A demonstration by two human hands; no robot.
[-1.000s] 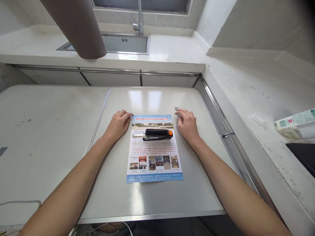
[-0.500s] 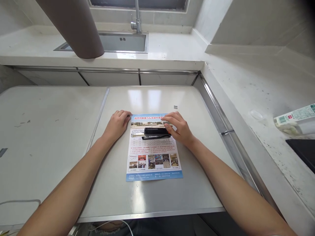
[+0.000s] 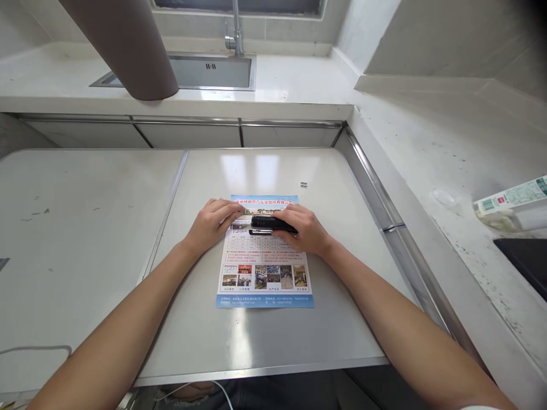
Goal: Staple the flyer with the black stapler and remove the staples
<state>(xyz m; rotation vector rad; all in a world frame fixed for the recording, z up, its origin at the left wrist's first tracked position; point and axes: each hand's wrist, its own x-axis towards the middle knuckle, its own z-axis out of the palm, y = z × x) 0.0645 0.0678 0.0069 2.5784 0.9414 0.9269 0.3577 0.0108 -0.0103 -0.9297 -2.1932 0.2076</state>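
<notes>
Nearest, from where I stand: lap (image 3: 290, 393) mostly hidden under the table (image 3: 346, 330); white cable (image 3: 223, 393) there, ends out of sight. Table pale, glossy, metal-edged, seam left of the flyer (image 3: 265, 299). Flyer flat, blue-bordered, small print unreadable, partly covered. Right hand (image 3: 305, 225) grasps the stapler (image 3: 261, 222), hiding its rear; left hand (image 3: 217, 218) curls over the flyer's upper left, fingertips by the stapler's front, can't tell if gripping. Stapler crosswise over the flyer's upper half: black, shiny metal showing, gap between top and base. Beyond, two metal strips (image 3: 303, 184). Right counter (image 3: 427, 154): packet (image 3: 513, 196) and black thing (image 3: 523, 265), both cut off. Farthest: sink (image 3: 213, 74) partly behind brown column (image 3: 123, 51); tap (image 3: 237, 44) cut off above.
</notes>
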